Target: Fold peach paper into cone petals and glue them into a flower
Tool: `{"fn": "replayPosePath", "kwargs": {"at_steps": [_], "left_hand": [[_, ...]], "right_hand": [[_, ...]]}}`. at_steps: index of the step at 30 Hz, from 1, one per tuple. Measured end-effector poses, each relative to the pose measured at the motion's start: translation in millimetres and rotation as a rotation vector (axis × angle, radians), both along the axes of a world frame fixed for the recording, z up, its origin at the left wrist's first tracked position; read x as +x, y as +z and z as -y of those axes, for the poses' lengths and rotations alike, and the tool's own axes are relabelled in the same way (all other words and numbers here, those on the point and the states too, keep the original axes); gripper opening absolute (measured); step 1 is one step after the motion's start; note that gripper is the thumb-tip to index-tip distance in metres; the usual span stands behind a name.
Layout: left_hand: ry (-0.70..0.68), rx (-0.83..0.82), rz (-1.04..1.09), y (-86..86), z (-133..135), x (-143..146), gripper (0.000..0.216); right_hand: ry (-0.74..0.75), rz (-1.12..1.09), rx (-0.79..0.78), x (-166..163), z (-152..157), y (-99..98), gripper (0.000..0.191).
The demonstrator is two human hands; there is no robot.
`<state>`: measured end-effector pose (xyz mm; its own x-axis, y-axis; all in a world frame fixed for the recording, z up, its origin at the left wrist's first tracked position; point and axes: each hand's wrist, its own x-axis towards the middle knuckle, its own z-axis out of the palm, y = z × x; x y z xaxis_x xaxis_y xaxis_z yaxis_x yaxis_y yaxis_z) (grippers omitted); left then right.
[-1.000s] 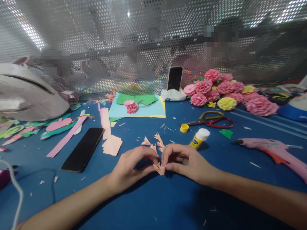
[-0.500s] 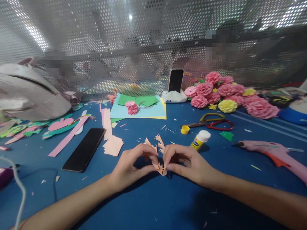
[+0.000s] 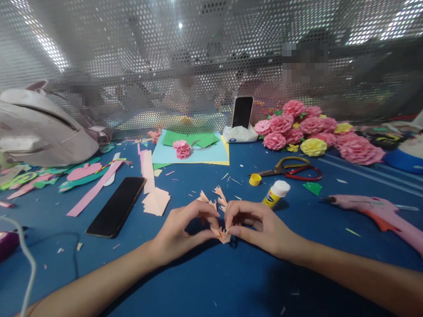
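Observation:
A small folded peach paper piece (image 3: pixel 223 235) with pointed tips is pinched between my two hands. My left hand (image 3: pixel 190 226) grips its left side with thumb and fingers. On the other side, my right hand (image 3: pixel 256 224) pinches the right edge. Just beyond my fingers lie more peach folded paper pieces (image 3: pixel 219 193), partly hidden by the hands. An open glue stick (image 3: pixel 274 196) lies tilted near my right hand, with its yellow cap (image 3: pixel 255 179) behind it. To the left is a stack of peach paper shapes (image 3: pixel 156 201).
Scissors (image 3: pixel 284 169) and a pink glue gun (image 3: pixel 370 207) lie right. A dark phone (image 3: pixel 116 207) is left, a white cable (image 3: pixel 29 259) at the left edge. Pink paper flowers (image 3: pixel 280 122), a propped phone (image 3: pixel 242 112) and a bag (image 3: pixel 42 127) stand before a perforated metal screen (image 3: pixel 139 66).
The folded paper piece has tilted slightly between my fingertips. Both hands stay in nearly the same place, still pinching it.

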<state>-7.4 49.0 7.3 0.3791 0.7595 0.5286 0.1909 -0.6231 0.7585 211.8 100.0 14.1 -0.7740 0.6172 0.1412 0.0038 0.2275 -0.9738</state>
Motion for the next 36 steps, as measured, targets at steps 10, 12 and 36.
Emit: {"fn": "replayPosePath", "kwargs": {"at_steps": [10,12,36], "left_hand": [[-0.022,0.031,-0.058,1.2,0.5,-0.2,0.021],[-0.025,0.03,-0.069,2.3,0.8,-0.3,0.021],[0.084,-0.197,0.028,2.9,-2.5,1.3,0.016]], "right_hand": [[-0.015,0.036,0.031,0.0,1.8,-1.7,0.017],[-0.02,0.054,0.039,-0.7,1.8,-1.0,0.018],[-0.046,0.088,-0.013,-4.7,1.7,4.3,0.016]]}}
